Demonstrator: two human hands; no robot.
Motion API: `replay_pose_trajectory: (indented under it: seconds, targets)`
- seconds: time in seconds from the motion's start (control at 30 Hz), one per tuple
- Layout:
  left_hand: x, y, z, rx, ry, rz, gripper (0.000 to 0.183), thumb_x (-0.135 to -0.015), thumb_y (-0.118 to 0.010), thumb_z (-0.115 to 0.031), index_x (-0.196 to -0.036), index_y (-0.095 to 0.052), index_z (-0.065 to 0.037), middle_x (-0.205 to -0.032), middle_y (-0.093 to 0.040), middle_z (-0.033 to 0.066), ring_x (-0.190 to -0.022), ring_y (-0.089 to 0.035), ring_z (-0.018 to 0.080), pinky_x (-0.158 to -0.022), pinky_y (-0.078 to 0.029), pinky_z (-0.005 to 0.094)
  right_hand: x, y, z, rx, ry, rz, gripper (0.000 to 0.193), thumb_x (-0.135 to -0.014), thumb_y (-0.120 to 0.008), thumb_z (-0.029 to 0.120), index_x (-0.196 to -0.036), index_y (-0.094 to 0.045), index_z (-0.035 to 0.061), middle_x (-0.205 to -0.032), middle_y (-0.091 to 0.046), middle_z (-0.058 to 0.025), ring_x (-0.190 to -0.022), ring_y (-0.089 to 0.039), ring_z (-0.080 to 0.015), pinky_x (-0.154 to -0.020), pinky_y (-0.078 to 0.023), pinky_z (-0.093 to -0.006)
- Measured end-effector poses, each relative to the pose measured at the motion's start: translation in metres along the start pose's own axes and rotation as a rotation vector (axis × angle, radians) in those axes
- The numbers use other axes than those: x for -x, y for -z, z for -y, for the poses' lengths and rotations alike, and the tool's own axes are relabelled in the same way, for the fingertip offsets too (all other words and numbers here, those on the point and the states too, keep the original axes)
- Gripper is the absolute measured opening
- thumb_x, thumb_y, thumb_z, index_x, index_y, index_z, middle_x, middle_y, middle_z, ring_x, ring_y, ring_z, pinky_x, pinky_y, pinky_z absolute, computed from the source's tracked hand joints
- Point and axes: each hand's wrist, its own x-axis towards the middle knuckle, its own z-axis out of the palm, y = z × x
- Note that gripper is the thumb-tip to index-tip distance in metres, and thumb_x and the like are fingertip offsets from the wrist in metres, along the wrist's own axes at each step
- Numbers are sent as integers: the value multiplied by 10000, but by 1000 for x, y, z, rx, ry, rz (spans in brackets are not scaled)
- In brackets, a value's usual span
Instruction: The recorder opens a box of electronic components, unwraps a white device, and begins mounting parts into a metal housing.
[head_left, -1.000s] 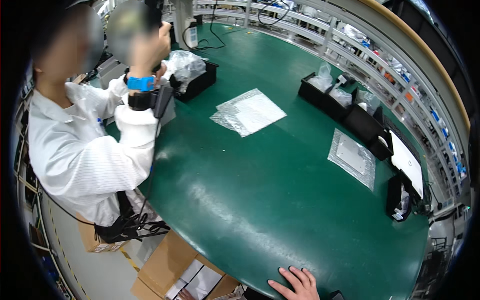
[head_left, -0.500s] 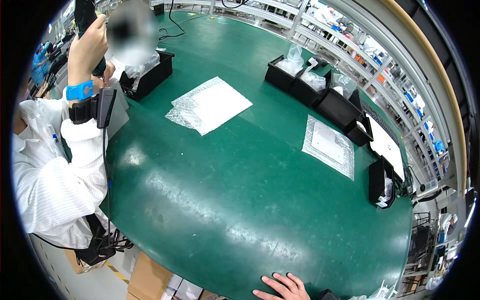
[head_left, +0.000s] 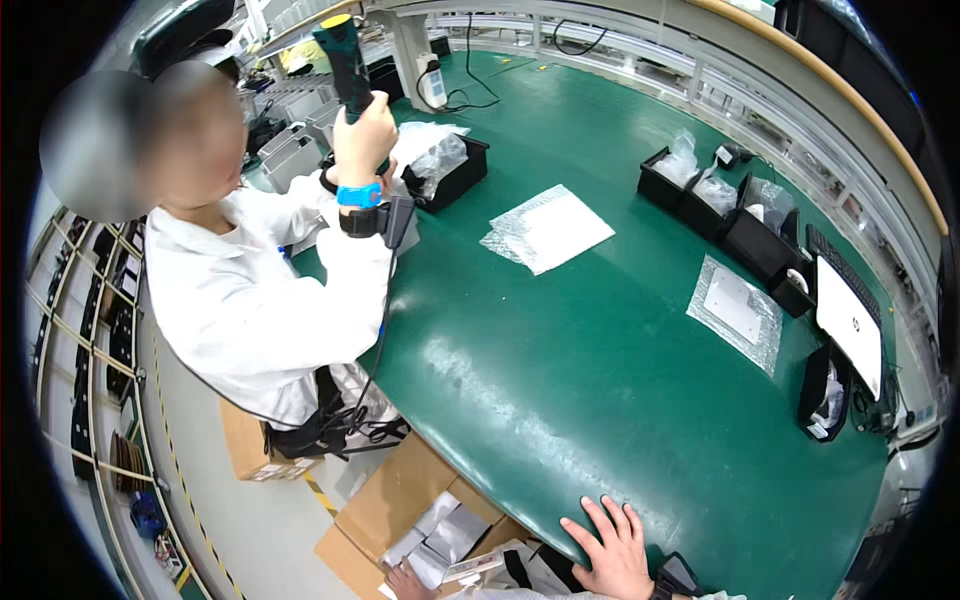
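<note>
"Packets (head_left: 457, 533) are lying in the cardboard box (head_left: 385, 500) beside the table (head_left: 600, 400); which hand is nearer?"

"The left hand (head_left: 410, 580). They're sitting up and right of its fingers, long sides seemingly slanting that way too. Whether it's gripping anything, I can't tell."

"And the right hand (head_left: 615, 556)?"

"It's resting on the table, farther right, fingers spread apart, holding nothing."

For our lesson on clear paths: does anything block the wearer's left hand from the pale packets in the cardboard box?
Nothing visible does: the left hand is right beside the pale packets, and the cardboard box stands open.
</note>
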Motion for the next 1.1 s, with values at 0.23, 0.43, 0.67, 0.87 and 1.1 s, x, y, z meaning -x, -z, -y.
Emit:
replay_pose_trajectory:
  seconds: [0.23, 0.43, 0.67, 0.87, 1.1]
  targets:
    - [38, 52, 21, -6, 50, -103, 711, -851, -642, -248, -1435, -349, 32, -1308, -471, 286, -1203, -475, 396, -1070, -355, 475, 3, -13, 2, 2, 134, -37, 737, -671, -766, 220, -1369, -529, 235, -1486, -397, -116, -1393, -324, -354, -1141, -224, -533]
    - [32, 73, 23, 178, -42, -195, 931, -742, -712, -225, -1493, -227, 32, -1415, -353, 327, -1336, -349, 457, -1145, -252, 514, 24, -16, -12, -95, 230, -101, 675, -786, -726, 204, -1412, -473, 212, -1521, -353, -123, -1411, -307, -365, -1158, -219, -540]
    - [51, 108, 20, 649, -123, -453, 837, -914, -555, -404, -1521, -171, 25, -1533, -285, 219, -1408, -300, 337, -1156, -222, 435, 124, 26, -62, -485, 76, -82, 544, -870, -681, 195, -1380, -499, 145, -1435, -443, -160, -1275, -470, -362, -1063, -402, -430]
    - [49, 161, -36, 1399, -117, -10, 788, -909, -481, -495, -1461, -288, 32, -1427, -423, 211, -1281, -468, 352, -1058, -396, 466, 257, 79, -114, -370, -198, -291, 529, -846, -707, 142, -1342, -532, 83, -1370, -520, -170, -1264, -511, -345, -1039, -445, -395]
    - [47, 152, -306, 1473, -396, 675, 786, -875, -453, -529, -1417, -391, 36, -1366, -530, 213, -1207, -559, 344, -1013, -467, 435, 385, 157, -142, 97, -530, -622, 594, -808, -702, 83, -1365, -497, 68, -1364, -502, -194, -1227, -496, -385, -1029, -413, -447]
